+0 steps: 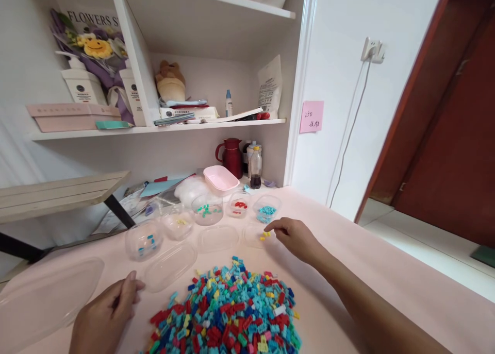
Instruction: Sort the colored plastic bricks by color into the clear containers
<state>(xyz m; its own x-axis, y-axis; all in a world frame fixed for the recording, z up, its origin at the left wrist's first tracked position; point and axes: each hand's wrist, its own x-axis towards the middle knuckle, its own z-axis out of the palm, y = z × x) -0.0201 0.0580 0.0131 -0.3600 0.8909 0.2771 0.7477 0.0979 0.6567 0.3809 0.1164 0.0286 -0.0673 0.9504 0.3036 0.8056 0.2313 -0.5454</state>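
Note:
A large heap of small building bricks (232,313) in many colours lies on the pink tabletop in front of me. My right hand (296,238) reaches over a clear shallow container or lid (251,239) with a few yellow bricks (264,236) in it. Its thumb and forefinger are closed right above those bricks; whatever is between them is hidden. Left of the heap, my left hand (110,310) has its fingers curled together near a clear lid (170,266). I cannot make out anything inside it.
Clear tubs form a row behind: blue bricks (147,245), pale yellow bricks (180,222), green bricks (204,209), red bricks (240,205), light-blue bricks (266,213). A large clear lid (50,297) lies left. Behind stand a pink basin (221,178), a red jug (232,158) and a bottle (256,168).

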